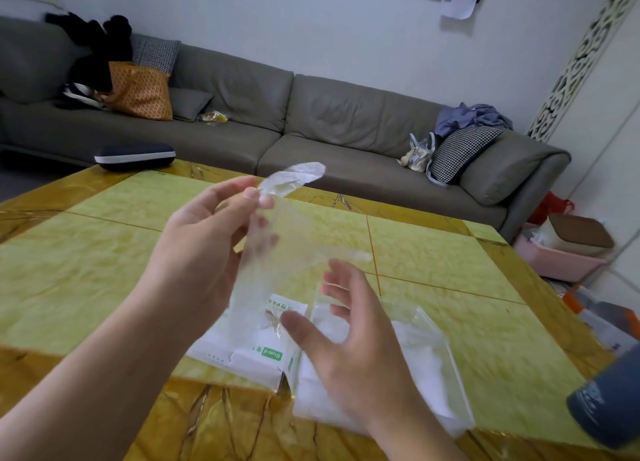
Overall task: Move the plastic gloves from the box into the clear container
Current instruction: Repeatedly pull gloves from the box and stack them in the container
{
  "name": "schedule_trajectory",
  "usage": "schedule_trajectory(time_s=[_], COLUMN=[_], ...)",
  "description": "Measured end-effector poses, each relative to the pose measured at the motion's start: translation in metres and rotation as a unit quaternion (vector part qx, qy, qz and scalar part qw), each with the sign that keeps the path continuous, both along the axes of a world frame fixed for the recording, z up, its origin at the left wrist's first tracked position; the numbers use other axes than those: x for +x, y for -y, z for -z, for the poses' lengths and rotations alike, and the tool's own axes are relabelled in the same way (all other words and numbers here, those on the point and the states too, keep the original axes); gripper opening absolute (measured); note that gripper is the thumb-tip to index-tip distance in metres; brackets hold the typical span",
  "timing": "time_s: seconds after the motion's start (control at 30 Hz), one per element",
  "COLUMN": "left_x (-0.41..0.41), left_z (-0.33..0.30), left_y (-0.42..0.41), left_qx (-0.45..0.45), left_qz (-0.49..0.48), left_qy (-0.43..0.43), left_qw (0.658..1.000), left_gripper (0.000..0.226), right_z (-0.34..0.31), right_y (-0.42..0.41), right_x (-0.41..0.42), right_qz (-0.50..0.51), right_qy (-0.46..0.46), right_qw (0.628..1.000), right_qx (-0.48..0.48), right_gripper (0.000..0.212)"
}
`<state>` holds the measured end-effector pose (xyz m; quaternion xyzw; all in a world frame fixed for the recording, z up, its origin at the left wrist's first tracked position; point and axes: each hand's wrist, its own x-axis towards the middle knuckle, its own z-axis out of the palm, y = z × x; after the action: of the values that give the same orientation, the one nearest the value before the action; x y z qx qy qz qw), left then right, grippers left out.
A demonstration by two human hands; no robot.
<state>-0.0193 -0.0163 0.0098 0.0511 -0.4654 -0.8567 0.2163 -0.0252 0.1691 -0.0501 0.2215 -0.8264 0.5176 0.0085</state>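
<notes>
Grey sofa (pixel 311 114) runs along the pale back wall, carrying an orange cushion (pixel 138 91), checked pillows, a heap of blue cloth (pixel 471 117) and a small pale bag (pixel 417 154). Nearer the camera a yellow-green table (pixel 104 252) with golden marbled edging fills most of the view; a dark flat case (pixel 135 156) lies at its far left corner, and a grey bottle (pixel 609 401) stands blurred at the lower right edge. Off the table's right side sit a pink basket (pixel 557 259) and other clutter, too blurred to name. On the near part of the table lies the white box (pixel 249 342) with green print, its torn top open, and just beside it on the right lies the clear container (pixel 429 353), with white, filmy stuff showing through its walls. Both forearms reach in from below. The left hand (pixel 207 238) is raised over the table and pinches a thin clear glove (pixel 287 218) between thumb and fingertips near its top; the glove's upper end sticks up above the pinch while the rest hangs down toward the box. The right hand (pixel 353 325) hovers over the box and container with fingers spread and relaxed, gripping nothing; whether it touches the hanging glove cannot be told.
</notes>
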Motion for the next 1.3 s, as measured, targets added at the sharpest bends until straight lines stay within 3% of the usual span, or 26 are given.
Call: schedule_trajectory(time_s=[0.07,0.17,0.27,0.37,0.57,0.63,0.77,0.83,0.9,0.97,1.17,1.3], left_x=[0.002,0.005,0.007,0.006,0.001,0.0,-0.003,-0.001,0.002,0.003,0.006,0.008], left_z=[0.002,0.009,0.013,0.015,0.022,0.025,0.029,0.029,0.029,0.033,0.028,0.03], left_y=[-0.014,-0.031,-0.041,-0.045,-0.043,-0.042,-0.037,-0.037,-0.038,-0.036,-0.034,-0.037], left_qx=[-0.014,-0.038,-0.058,-0.054,-0.05,-0.044,0.016,0.014,-0.048,-0.088,-0.19,-0.263], left_qz=[0.028,0.049,0.055,0.056,0.008,0.019,0.122,0.208,0.268,0.306,0.321,0.285], left_qy=[0.006,0.026,0.047,0.056,0.063,0.069,0.076,0.089,0.121,0.139,0.163,0.148], left_qw=[0.999,0.998,0.996,0.995,0.997,0.996,0.989,0.974,0.954,0.938,0.913,0.91], left_gripper=[0.027,0.027,0.024,0.024,0.025,0.032,0.072,0.065,0.042,0.034,0.034,0.051], right_z=[-0.004,-0.013,-0.015,-0.013,-0.023,-0.026,-0.026,-0.025,-0.023,-0.022,-0.019,-0.018], right_y=[-0.003,-0.01,-0.015,-0.018,-0.033,-0.037,-0.044,-0.046,-0.047,-0.047,-0.05,-0.052], right_x=[-0.006,-0.012,-0.016,-0.018,-0.026,-0.026,-0.03,-0.032,-0.033,-0.034,-0.036,-0.035], right_qz=[-0.001,-0.01,-0.033,-0.043,0.005,0.003,0.013,0.021,0.023,0.021,0.035,0.036], right_qy=[0.071,0.141,0.199,0.228,0.243,0.225,0.199,0.186,0.172,0.16,0.14,0.137], right_qw=[0.994,0.973,0.947,0.926,0.893,0.899,0.91,0.915,0.92,0.922,0.937,0.948], right_qx=[-0.088,-0.18,-0.249,-0.297,-0.378,-0.376,-0.362,-0.356,-0.351,-0.351,-0.317,-0.284], right_gripper=[0.078,0.049,0.041,0.022,0.013,0.007,0.014,0.019,0.022,0.023,0.021,0.023])
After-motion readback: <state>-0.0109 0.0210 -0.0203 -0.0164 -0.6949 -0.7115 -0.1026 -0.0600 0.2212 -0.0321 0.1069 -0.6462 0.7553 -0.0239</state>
